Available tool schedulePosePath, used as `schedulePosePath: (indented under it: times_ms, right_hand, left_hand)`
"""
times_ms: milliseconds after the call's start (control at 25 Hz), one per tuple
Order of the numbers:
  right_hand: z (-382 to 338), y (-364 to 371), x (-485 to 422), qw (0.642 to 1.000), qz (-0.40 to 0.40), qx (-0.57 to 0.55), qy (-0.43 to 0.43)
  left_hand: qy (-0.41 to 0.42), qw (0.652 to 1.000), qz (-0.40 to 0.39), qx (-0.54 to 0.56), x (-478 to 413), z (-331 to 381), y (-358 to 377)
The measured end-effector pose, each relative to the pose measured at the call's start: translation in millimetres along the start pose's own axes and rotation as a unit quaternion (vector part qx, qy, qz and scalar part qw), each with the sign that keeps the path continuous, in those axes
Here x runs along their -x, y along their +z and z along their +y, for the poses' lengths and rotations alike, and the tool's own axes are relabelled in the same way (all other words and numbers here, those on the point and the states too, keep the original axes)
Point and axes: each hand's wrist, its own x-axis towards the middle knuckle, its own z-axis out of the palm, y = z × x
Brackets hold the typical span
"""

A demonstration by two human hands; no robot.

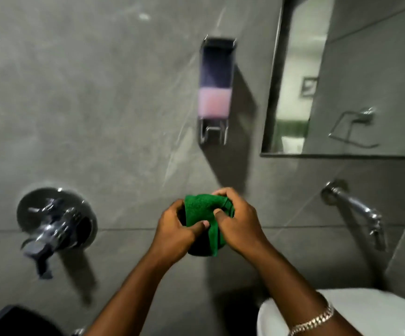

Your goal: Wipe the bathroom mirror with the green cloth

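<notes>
The green cloth (pixel 202 214) is bunched up between both my hands in the middle of the view, in front of the grey tiled wall. My left hand (pixel 174 235) grips its left side with the thumb pressed across the fabric. My right hand (pixel 241 225) is closed over its top and right side. A fold of the cloth hangs below my fingers. The mirror (pixel 356 88) is mounted on the wall at the upper right, above and to the right of my hands, and neither hand touches it.
A wall soap dispenser (pixel 214 93) with pink liquid hangs left of the mirror. A chrome mixer valve (pixel 56 221) sticks out at the left, and a chrome tap (pixel 358 209) at the right. The white basin rim (pixel 371 309) lies at the bottom right.
</notes>
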Motion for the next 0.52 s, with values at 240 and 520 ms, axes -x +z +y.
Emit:
schedulePosePath:
  times_ms: [240,520]
  right_hand:
    - [-72,-149,-110,0.975,0.149,-0.059,-0.157]
    - [-175,-269,-238,0.929,0.264,-0.036,-0.255]
  left_hand:
    - [0.208,0.978,0.008,-0.015,-71,174,86]
    - [0.445,0.864,0.096,-0.217,-163,350,123]
